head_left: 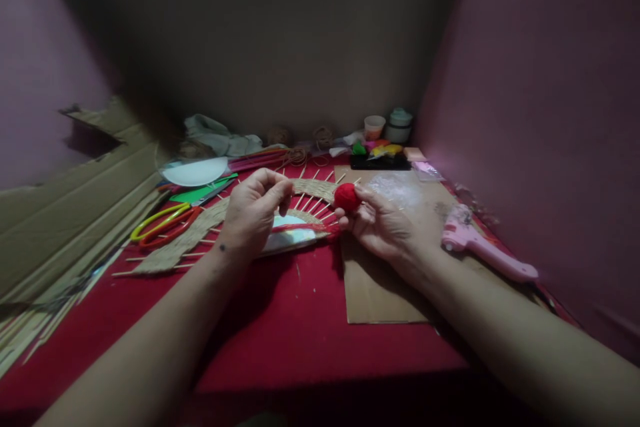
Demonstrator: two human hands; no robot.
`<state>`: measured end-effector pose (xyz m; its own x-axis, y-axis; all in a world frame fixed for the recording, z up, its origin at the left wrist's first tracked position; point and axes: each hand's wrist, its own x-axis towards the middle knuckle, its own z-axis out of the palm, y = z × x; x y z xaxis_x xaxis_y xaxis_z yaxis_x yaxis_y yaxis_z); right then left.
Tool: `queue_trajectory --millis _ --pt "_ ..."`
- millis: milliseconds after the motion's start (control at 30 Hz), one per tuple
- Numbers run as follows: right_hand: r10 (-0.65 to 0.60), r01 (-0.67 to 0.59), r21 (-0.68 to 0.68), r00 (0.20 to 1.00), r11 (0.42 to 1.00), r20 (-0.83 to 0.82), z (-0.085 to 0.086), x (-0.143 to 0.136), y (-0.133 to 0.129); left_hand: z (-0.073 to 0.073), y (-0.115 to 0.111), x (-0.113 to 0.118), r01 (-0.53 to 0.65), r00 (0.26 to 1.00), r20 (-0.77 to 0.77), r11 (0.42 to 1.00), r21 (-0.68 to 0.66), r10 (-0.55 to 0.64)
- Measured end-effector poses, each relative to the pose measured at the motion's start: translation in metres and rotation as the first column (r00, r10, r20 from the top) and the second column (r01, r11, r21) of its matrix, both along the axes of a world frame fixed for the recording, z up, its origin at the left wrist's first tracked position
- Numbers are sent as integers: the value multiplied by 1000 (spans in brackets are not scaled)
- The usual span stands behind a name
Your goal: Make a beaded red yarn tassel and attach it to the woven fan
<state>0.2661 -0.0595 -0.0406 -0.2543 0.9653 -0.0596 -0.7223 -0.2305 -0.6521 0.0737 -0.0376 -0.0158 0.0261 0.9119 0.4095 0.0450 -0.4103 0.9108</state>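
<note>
Yarn ball (pixel 346 197) held in R hand (pixel 377 223); L hand (pixel 254 208), left of ball, pinched narrow, contents unclear. Prob. yarn-winding; steady tension reqd. next.

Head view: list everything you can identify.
Yarn ball: one, red, centre
Woven arch: one, tan, centre left
Scissors: one, yellow and orange, left
Sheet: one, green, by scissors
Plate: one, white, back left
Cloth: one, pale, back
Twine balls: two, brown, back
Cup: one, whitish, back right
Container: one, grey, beside cup
Glue gun: one, pink, right
Cardboard: several, brown, both sides
Tablecloth: one, red, beneath
Small items: several, multicoloured, back right
Left hand: one, centre
Right hand: one, holding yarn ball
</note>
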Motion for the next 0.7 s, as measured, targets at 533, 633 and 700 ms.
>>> queue_trajectory --millis 533,633,700 --pt "-46 52 -64 994 997 96 3 7 2 14 13 -19 -108 945 308 993 -37 114" --pt "-158 164 -17 971 986 178 3 13 6 16 17 -26 -137 927 344 989 -58 148" --pt "-212 211 31 945 977 251 2 21 13 17 19 -29 -135 921 361 989 -60 148"
